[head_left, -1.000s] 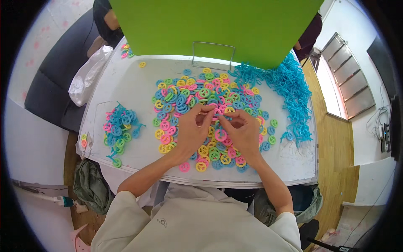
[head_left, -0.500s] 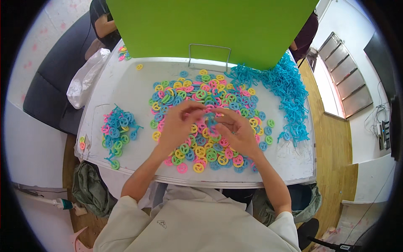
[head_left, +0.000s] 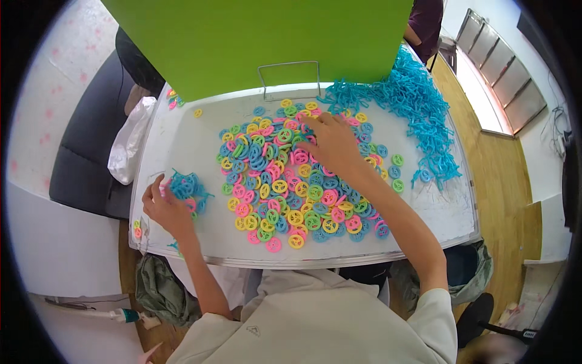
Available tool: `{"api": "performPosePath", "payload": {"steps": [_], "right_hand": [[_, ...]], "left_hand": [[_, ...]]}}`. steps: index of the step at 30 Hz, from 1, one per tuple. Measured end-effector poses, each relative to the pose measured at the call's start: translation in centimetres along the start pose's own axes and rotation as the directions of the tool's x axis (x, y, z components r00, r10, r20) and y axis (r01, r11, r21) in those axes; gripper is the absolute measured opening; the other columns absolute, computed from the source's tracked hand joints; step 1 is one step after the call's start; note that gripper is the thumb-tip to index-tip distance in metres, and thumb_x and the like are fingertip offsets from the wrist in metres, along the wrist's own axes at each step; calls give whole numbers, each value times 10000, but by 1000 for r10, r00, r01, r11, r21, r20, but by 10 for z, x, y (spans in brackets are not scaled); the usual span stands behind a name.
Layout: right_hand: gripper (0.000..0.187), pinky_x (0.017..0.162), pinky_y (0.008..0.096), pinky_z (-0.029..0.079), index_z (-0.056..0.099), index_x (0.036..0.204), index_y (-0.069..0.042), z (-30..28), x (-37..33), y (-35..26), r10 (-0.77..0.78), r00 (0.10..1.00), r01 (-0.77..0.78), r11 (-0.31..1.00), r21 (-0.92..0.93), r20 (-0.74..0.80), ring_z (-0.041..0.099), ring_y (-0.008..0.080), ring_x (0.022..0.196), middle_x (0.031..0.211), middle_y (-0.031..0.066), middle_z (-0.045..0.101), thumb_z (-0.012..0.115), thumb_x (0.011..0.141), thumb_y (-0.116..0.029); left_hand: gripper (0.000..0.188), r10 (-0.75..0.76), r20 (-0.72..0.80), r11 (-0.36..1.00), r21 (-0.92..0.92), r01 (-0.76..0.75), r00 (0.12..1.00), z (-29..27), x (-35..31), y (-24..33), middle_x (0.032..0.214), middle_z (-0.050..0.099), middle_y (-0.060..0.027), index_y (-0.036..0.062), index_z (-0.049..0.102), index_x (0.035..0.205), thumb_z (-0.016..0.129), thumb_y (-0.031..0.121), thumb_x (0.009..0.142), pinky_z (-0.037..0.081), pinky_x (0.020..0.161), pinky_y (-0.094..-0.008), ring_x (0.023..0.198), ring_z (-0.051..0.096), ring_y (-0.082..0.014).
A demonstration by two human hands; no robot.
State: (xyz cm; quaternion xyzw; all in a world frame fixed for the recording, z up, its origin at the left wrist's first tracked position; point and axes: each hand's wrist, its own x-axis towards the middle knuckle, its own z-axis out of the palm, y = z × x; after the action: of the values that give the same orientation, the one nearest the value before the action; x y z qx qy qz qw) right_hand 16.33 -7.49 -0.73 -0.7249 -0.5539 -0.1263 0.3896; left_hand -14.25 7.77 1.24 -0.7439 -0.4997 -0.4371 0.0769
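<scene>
broadly, a white table (head_left: pixel 203 148) fills the middle, a green board (head_left: pixel 260 42) at its far side. plastic spoked wheels (head_left: pixel 280 187) in 4 colours spread across its centre; teal strips (head_left: pixel 424 115) heap far right. the right hand (head_left: pixel 332 142) is over the wheels' far part, thumb apart from fingers; the left hand (head_left: pixel 165 209) curls beside a small cluster (head_left: pixel 189 185), near left. i cannot tell whether either grips anything. 1 yellow wheel (head_left: pixel 197 113) lies far left.

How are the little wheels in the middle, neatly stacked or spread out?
Spread out: the wheels lie jumbled across the white table, many overlapping, some tilted.
</scene>
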Motion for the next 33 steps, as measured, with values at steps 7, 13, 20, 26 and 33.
{"api": "performPosePath", "payload": {"steps": [7, 13, 20, 26, 33], "right_hand": [[244, 737, 364, 497, 624, 1045, -32, -14, 6, -6, 127, 990, -117, 984, 135, -67, 624, 292, 852, 918, 157, 635, 659, 830, -141], [175, 753, 283, 523, 600, 1040, 0, -32, -10, 2, 459, 854, -494, 569, 658, 244, 635, 162, 874, 921, 65, 638, 589, 912, -120], [150, 815, 281, 537, 572, 1051, -34, -39, -31, 0, 369, 757, -601, 68, 796, 540, 629, 141, 879, 973, 45, 622, 583, 923, -111], [119, 798, 276, 550, 584, 974, -3, -28, -37, -15, 435, 770, -573, 150, 806, 467, 641, 142, 852, 929, 58, 624, 619, 892, -82], [146, 732, 232, 520, 592, 959, -10, -27, -39, -21, 419, 826, -525, 329, 785, 377, 640, 120, 828, 930, 58, 646, 660, 830, -4]], "left_hand": [[265, 384, 322, 826, -538, -166, 865, 28, -8, 89, 956, 585, -112, 73, 640, 1030, 679, 51, 768, 429, 832, -403, 991, 537, -295], [292, 336, 564, 849, -527, 16, 754, 56, -15, 103, 910, 579, -109, 48, 631, 983, 736, 51, 711, 467, 744, -410, 878, 578, -315], [294, 388, 360, 676, -737, 4, 849, 51, -18, 127, 923, 612, -76, 48, 618, 1071, 674, 30, 783, 481, 641, -292, 715, 590, -194], [284, 375, 812, 369, -573, 732, 447, 43, -18, 140, 904, 600, -14, 46, 589, 1141, 636, 159, 885, 464, 665, -221, 748, 573, -87], [296, 438, 848, 207, -417, 885, 297, 41, -29, 140, 961, 623, -48, 19, 541, 1160, 593, 194, 926, 524, 729, -246, 836, 630, -116]]}}
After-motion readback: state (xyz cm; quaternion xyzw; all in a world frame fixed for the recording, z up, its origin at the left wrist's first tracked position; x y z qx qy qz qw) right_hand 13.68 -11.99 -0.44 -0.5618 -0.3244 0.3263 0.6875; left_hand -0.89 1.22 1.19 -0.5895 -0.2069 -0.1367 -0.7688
